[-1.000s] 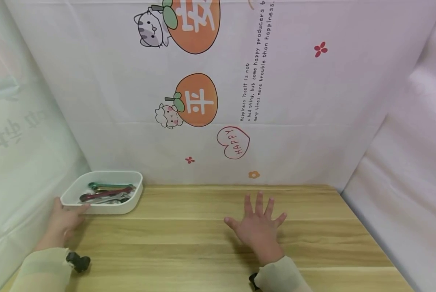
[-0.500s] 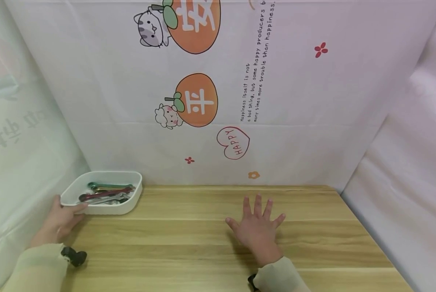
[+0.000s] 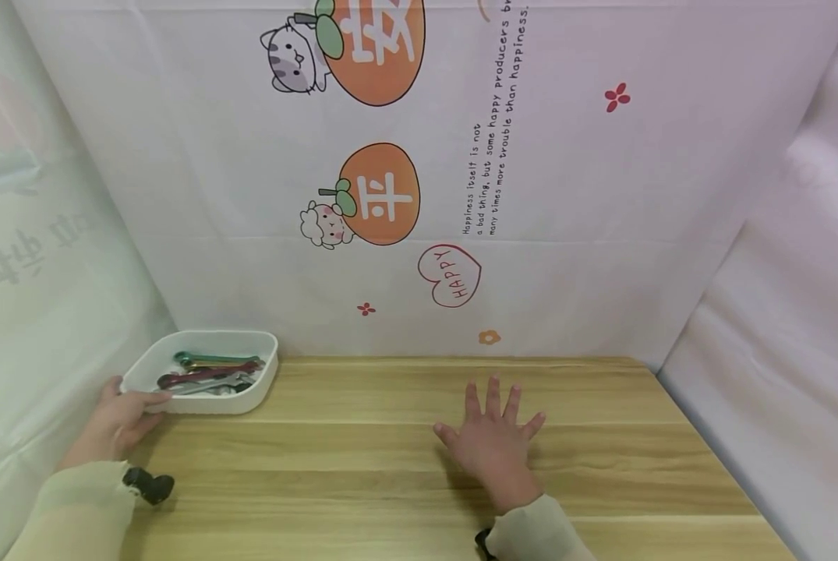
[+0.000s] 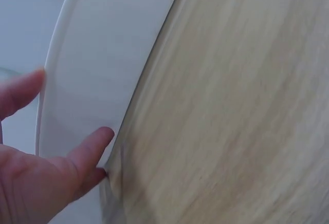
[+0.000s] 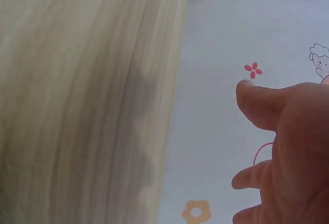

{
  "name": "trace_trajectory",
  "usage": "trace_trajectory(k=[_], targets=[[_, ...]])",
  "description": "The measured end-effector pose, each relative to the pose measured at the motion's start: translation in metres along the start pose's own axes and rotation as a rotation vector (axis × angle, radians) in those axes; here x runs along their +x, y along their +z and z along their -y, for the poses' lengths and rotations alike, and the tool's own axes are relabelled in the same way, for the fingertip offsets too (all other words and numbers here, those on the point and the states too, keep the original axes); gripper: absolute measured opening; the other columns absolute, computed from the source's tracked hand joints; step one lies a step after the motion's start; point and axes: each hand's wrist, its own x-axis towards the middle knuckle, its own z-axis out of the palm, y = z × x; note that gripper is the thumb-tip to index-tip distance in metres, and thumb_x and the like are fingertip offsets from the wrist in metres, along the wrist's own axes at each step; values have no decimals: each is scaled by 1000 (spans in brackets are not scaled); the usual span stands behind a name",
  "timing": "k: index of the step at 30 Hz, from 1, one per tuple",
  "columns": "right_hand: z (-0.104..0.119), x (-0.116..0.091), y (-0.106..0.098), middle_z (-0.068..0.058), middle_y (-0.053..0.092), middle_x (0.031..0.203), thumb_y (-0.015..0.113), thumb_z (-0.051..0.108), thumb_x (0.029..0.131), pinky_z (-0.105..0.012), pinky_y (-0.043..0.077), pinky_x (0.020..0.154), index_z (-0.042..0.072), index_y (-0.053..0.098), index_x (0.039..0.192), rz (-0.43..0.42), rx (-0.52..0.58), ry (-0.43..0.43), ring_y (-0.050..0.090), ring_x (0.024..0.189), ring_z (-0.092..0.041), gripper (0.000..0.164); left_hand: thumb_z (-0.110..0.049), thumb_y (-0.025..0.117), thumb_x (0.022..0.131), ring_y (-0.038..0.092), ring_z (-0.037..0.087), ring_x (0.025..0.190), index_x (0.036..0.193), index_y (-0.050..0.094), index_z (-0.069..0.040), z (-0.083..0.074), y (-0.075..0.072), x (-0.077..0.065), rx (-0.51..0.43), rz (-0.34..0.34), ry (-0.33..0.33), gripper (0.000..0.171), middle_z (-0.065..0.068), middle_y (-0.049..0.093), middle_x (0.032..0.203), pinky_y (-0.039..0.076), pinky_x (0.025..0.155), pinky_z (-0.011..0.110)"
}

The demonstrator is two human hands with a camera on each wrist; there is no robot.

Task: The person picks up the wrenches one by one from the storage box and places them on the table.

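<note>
A white plastic tray (image 3: 215, 404) stands at the table's back left and holds several combination wrenches (image 3: 211, 375) in green, gold, red and silver. My left hand (image 3: 120, 417) grips its front left corner. In the left wrist view, the thumb (image 4: 28, 91) of that hand lies at the tray's rim, and the bent fingers (image 4: 92, 147) meet the wall near its bottom edge. Toward the right, my right hand (image 3: 492, 448) is spread over the table, fingers straight and apart, holding nothing. The right wrist view shows part of this hand (image 5: 300, 142) before the printed cloth.
The wood-grain table (image 3: 362, 467) ends at a white cloth backdrop (image 3: 566, 273) with printed cartoons and lettering. Cloth also hangs at the left side (image 3: 47, 327) and the right side (image 3: 776, 351). A small dark camera (image 3: 150, 485) sits on the left wrist.
My left hand has shifted slightly and its fingers have closed in on the tray's corner. The right hand has drifted a little, still spread. The wrenches lie as before.
</note>
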Motion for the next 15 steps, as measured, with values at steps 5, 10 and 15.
trace_trajectory(k=[5,10,15], targets=[[1,0,1,-22,-2,163,40,76,91,-83,-8,95,14,23,160,12,3,-3,-13,142,-51,95,13,61,89,48,12,98,145,-39,-16,-3,9,-3,0,-26,-39,118,22,-23,158,46,99,34],[2,0,2,-21,-2,163,43,74,92,-82,-11,95,14,24,160,20,8,0,-14,143,-50,93,15,62,86,46,18,101,146,-36,-13,1,21,-6,4,-54,-30,119,22,-21,158,49,95,33],[5,-2,3,-22,0,163,46,71,93,-83,-9,95,14,27,159,21,14,-11,-10,143,-51,89,13,65,86,46,25,106,145,-39,-12,8,31,-11,47,-45,-42,122,24,-23,156,46,99,36]])
